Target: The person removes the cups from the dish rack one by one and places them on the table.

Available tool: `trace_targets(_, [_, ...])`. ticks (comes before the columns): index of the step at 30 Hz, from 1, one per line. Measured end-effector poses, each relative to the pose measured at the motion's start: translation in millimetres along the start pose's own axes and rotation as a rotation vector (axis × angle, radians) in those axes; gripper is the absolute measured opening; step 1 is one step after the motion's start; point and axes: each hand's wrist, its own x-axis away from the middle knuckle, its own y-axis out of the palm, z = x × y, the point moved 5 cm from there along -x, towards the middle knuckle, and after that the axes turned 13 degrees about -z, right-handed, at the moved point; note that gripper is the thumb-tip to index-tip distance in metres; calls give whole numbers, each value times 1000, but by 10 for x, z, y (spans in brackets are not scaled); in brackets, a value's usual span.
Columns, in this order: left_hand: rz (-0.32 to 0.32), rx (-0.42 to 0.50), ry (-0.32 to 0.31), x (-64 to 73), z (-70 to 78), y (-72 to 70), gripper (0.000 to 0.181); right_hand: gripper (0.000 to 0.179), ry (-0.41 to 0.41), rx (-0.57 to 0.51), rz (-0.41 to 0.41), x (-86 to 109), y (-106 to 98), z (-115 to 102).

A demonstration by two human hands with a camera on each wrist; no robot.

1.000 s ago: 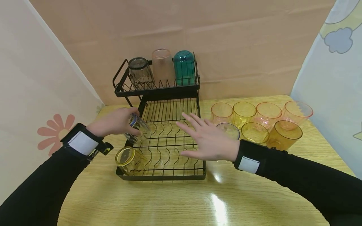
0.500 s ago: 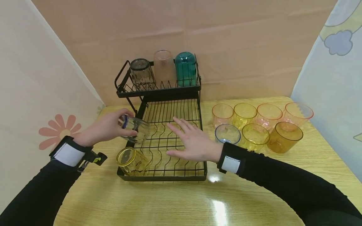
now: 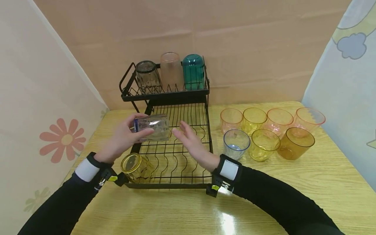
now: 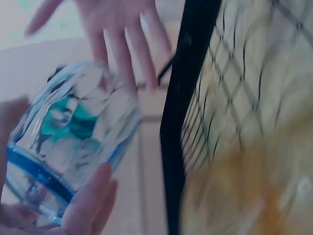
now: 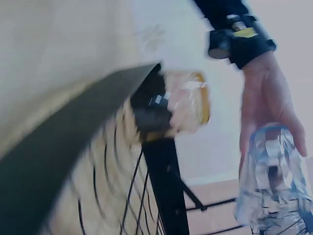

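My left hand (image 3: 124,137) grips a clear glass (image 3: 157,127) with a blue rim, holding it on its side above the lower tier of the black dish rack (image 3: 173,186). The rim end lies toward the palm, and the base points right. In the left wrist view, thumb and fingers wrap the blue-rimmed end of the glass (image 4: 83,127). Close to the base of the glass, my right hand (image 3: 195,145) hovers over the rack with fingers extended and nothing in it. A yellow glass (image 3: 138,168) leans in the rack's front left corner, below my left hand.
On the upper tier stand a grey glass (image 3: 148,78), a pale pink glass (image 3: 171,73) and a teal glass (image 3: 193,73), all upside down. Right of the rack, several upright glasses stand on the wooden table, including a blue-rimmed one (image 3: 236,145) and an amber one (image 3: 295,143).
My left hand has lifted the blue-rimmed glass off the rack's left side and brought it right, turning it level. My right hand has moved left and turned its palm toward the glass.
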Motion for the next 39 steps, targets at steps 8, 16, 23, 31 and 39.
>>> trace_targets(8, [-37,391,31,-9,40,457,58,76,-32,-285,150,7,12,32])
trace_targets(16, [-81,446,105,-79,45,748,52,69,-12,-429,232,76,-28,-5])
trace_targets(23, [-64,476,145,-116,67,835,52,64,86,-489,366,109,-57,56])
trace_targets(31, [-122,373,153,-125,139,835,56,51,14,-517,428,174,-91,64])
trace_targets(39, [-211,39,175,0,169,820,72,52,-144,-289,415,330,-226,14])
